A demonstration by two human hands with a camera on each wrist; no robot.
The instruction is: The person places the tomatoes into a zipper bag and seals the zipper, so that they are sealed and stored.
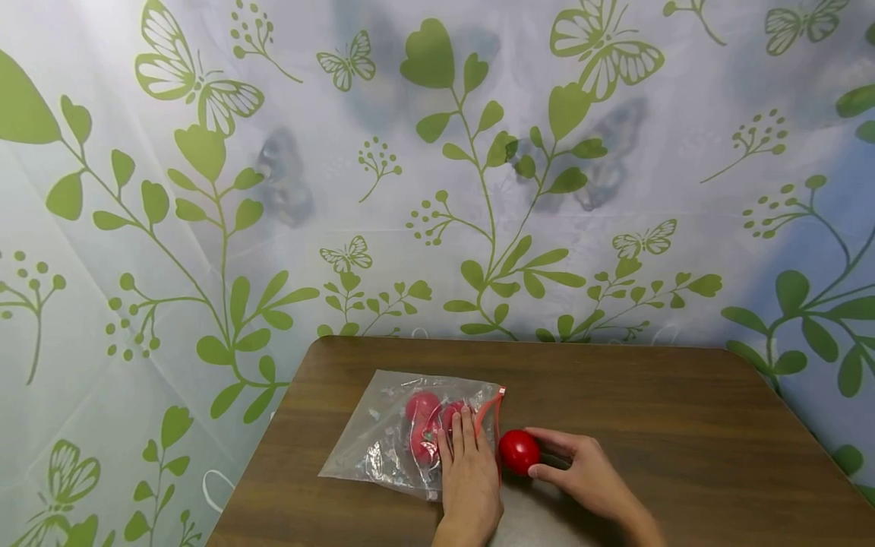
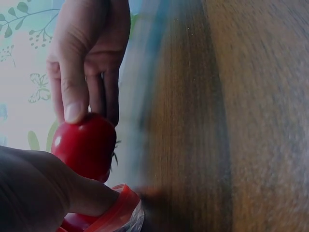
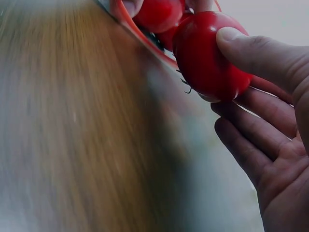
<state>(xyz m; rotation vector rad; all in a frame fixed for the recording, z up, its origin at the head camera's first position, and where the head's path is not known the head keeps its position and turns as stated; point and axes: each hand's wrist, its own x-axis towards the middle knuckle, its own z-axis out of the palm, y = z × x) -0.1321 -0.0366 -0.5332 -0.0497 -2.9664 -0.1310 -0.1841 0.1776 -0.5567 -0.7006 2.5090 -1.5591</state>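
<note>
A clear plastic zip bag (image 1: 362, 441) with a red-edged mouth (image 2: 118, 210) lies on the table, with red tomatoes (image 1: 422, 409) inside. My left hand (image 1: 472, 482) rests on the bag at its mouth, fingers straight in the head view. The left thumb (image 2: 89, 195) lies at the red edge. Just outside the mouth, my right hand (image 1: 591, 475) holds another red tomato (image 1: 519, 452) between thumb and fingers. In the right wrist view this tomato (image 3: 207, 58) shows dark sepals and partly hides the gaping mouth and the tomatoes (image 3: 159, 14) within.
Both hands work over a brown wooden table (image 1: 683, 425) with rounded far corners. A pale curtain (image 1: 355, 152) with green leaves and butterflies hangs behind and beside it. A thin white loop (image 1: 212, 490) shows at the left table edge.
</note>
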